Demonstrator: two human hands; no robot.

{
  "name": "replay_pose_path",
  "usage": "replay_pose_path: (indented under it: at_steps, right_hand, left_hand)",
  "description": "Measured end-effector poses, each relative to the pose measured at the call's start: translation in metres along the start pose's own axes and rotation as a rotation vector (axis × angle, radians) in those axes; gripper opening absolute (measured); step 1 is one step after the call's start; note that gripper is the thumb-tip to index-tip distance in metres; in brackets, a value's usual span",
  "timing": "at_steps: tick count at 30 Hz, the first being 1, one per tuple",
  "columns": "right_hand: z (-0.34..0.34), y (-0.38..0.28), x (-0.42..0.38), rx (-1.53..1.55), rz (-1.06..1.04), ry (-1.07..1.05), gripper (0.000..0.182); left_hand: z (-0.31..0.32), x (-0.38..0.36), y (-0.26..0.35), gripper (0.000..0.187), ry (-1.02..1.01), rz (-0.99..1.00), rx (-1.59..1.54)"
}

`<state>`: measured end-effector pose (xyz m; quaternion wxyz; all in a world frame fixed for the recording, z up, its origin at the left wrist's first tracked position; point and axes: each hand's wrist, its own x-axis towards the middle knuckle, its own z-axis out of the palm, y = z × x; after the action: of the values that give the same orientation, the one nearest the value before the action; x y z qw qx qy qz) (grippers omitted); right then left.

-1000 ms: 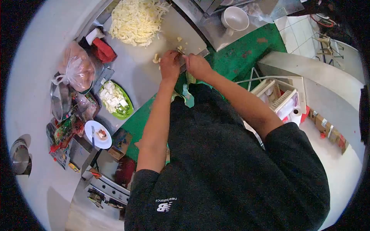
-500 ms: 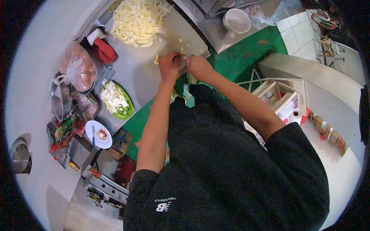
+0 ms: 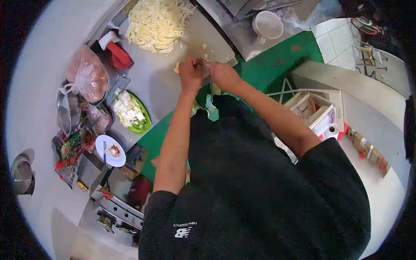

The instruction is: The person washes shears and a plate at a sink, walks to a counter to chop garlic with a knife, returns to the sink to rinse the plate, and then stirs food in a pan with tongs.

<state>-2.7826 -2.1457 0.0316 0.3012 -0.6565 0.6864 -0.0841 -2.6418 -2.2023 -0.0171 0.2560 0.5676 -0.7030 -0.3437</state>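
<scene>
My left hand (image 3: 190,74) is closed in a pinch near the steel counter's front edge, its fingertips on something too small to make out. Beside it, my right hand (image 3: 225,76) is closed around what looks like a small knife (image 3: 205,60), whose thin blade points toward the left fingers. A few pale yellow pieces (image 3: 206,56) lie just beyond the hands, and another pale piece (image 3: 177,67) is left of my left hand. Farther back rises a large heap of shredded cabbage (image 3: 156,26).
White cubes fill a green tray (image 3: 148,122) at left, near a white plate (image 3: 104,159) with a utensil. A tied plastic bag (image 3: 89,73) and a red cloth (image 3: 119,56) lie behind. A white mug (image 3: 268,24) stands back right; a cream basket (image 3: 318,116) is at right.
Both hands stay almost in the same place, with only slight finger movement. The whole view has shifted very slightly.
</scene>
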Motion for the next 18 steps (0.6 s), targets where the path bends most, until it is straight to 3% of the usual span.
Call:
replay_pose_path:
  at_steps: [3, 5, 7, 10, 13, 18]
  right_hand:
    - [0.013, 0.003, -0.002, 0.011, 0.022, 0.014, 0.043]
    - [0.018, 0.004, -0.001, -0.007, 0.073, 0.044, 0.041]
    - [0.009, -0.004, -0.003, -0.004, 0.106, 0.011, 0.041]
    - [0.026, 0.012, -0.002, -0.033, -0.054, 0.107, 0.042]
    - [0.025, 0.010, -0.001, -0.025, 0.046, 0.054, 0.043]
    - [0.013, 0.009, 0.004, 0.051, 0.016, 0.037, 0.048]
  left_hand:
    - [-0.005, -0.002, 0.003, 0.020, -0.018, 0.014, -0.011]
    - [-0.003, -0.001, 0.002, 0.017, -0.057, -0.089, -0.021]
    - [0.001, -0.001, -0.005, 0.017, -0.041, -0.038, 0.001]
    - [0.001, 0.001, -0.006, 0.017, -0.017, 0.009, 0.020]
    - [0.004, 0.003, -0.011, 0.017, -0.034, -0.013, 0.024]
    - [0.003, 0.006, -0.012, 0.019, -0.081, -0.029, -0.057]
